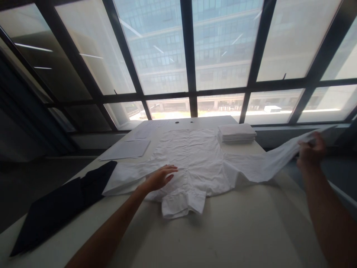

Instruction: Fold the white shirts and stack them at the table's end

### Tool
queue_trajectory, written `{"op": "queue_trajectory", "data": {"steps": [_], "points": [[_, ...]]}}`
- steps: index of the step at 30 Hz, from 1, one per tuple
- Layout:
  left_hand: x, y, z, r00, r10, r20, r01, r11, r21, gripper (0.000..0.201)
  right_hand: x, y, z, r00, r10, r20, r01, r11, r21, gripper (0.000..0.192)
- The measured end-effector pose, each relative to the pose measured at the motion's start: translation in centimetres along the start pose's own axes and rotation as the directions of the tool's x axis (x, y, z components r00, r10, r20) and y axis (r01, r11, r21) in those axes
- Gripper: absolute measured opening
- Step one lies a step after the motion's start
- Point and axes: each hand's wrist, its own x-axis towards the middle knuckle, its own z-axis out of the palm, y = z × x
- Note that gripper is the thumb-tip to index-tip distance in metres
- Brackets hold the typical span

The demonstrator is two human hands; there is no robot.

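So far the shirt [192, 160] lies unfolded: left hand [160, 178] presses flat and open, right hand [311, 150] seemingly pinches its stretched sleeve [276, 156]; folded stack [236, 133] waits.

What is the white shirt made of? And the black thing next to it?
The white shirt looks like thin woven cloth, probably cotton: matte, creased, and its sleeve droops from the right hand. The black garment also seems cloth, soft-folded and dull; its fibre is unclear.

The shirt [195, 160] under my hands is plain white, the folded stack [236, 133] white too; the cloth [61, 204] is dark navy, my bench [223, 230] cream.
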Motion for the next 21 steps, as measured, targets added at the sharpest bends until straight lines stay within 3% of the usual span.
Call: {"op": "queue_trajectory", "data": {"steps": [3,6,8,12,17,21], "points": [[3.5,3.9,0.3,0.984,0.151,0.1,-0.135,0.979,-0.152,0.035,-1.1,-2.1,0.9,0.985,0.077,0.157,-0.088,0.994,0.067,0.068],[7.8,7.0,2.0,0.952,0.268,0.146,-0.231,0.945,-0.232,0.033,-2.3,-3.9,1.9,0.963,0.082,0.256,-0.105,0.991,0.079,0.071],[10.8,8.6,3.8,0.94,0.298,0.166,-0.253,0.936,-0.246,0.034,-3.4,-5.1,2.6,0.94,0.047,0.339,-0.082,0.993,0.09,0.07],[15.8,10.6,8.1,0.958,0.263,0.112,-0.241,0.954,-0.177,0.049,-6.2,-7.7,4.0,0.867,-0.081,0.491,0.043,0.995,0.089,0.06],[17.3,11.9,12.0,0.943,0.267,0.199,-0.262,0.964,-0.052,0.067,-10.0,-11.4,6.5,0.773,-0.156,0.615,0.107,0.987,0.117,0.053],[16.5,12.0,13.0,0.943,0.295,0.156,-0.296,0.955,-0.02,0.07,-12.0,-14.0,10.8,0.702,-0.21,0.68,0.099,0.975,0.199,0.049]]}}
